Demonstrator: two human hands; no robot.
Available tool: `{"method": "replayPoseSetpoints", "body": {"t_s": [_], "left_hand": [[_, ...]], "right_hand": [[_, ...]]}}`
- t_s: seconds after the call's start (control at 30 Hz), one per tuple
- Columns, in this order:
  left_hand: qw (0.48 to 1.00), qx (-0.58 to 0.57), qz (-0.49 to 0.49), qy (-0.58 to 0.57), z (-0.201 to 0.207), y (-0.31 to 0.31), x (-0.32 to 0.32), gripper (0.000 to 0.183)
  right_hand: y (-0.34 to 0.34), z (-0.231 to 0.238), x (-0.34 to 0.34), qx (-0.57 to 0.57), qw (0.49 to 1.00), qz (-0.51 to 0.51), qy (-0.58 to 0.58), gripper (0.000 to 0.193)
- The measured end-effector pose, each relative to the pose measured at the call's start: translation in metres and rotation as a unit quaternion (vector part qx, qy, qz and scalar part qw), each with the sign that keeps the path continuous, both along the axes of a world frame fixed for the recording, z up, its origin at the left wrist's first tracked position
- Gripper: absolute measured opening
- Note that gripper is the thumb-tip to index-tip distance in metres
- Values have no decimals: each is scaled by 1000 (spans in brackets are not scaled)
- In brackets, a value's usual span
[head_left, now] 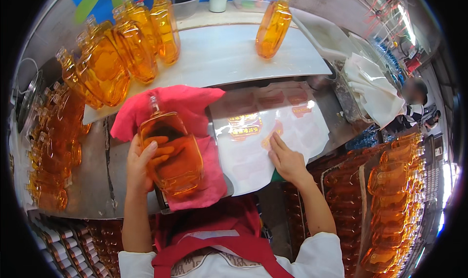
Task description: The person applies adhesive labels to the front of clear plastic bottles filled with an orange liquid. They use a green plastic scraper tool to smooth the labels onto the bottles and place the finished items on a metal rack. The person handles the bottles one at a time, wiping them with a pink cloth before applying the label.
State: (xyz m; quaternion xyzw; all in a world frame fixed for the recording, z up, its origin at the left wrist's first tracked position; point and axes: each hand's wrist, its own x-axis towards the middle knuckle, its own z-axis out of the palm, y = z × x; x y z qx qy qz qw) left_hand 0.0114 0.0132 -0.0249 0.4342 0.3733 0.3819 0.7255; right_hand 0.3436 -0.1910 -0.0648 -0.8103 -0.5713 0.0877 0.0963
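My left hand (pixel 139 163) is closed around the side of an amber glass bottle (pixel 178 168), which tilts with its neck away from me. Under the bottle lies a pink cloth (pixel 212 168). To the right, my right hand (pixel 290 163) has its fingers together on a small orange and gold decal (pixel 271 137). That decal looks partly bent up from a wet, glossy white sheet (pixel 253 175); the fingertips hide some of it. Other decals, such as one with gold print (pixel 245 126), lie flat on the sheet.
Several amber bottles (pixel 105 71) stand at the left of a white board (pixel 209 51), and a lone bottle (pixel 274 27) stands at its right. White cloth (pixel 373 88) hangs over a ledge. Rows of bottles (pixel 392 195) flank me. A person (pixel 414 95) is far right.
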Motion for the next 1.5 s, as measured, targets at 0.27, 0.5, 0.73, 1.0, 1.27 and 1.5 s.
{"method": "replayPoseSetpoints", "body": {"t_s": [0.27, 0.5, 0.73, 1.0, 1.27, 1.5], "left_hand": [[999, -14, -32, -10, 0, 3, -1, 50], [991, 130, 24, -15, 0, -4, -7, 71], [994, 10, -41, -101, 2, 5, -13, 71], [995, 9, 12, -102, 5, 17, -8, 47], [986, 154, 57, -1, -8, 24, 8, 41], [988, 147, 52, -20, -4, 24, 9, 41]], "right_hand": [[-65, 15, -71, 44, 995, 82, -45, 60], [-63, 20, -82, 203, 921, -89, 319, 19], [70, 101, -100, 167, 839, 46, 516, 23], [155, 88, -127, 205, 842, 498, 7, 37], [151, 84, -123, 190, 845, 499, 32, 37], [135, 74, -122, 244, 833, 497, 14, 43]]}}
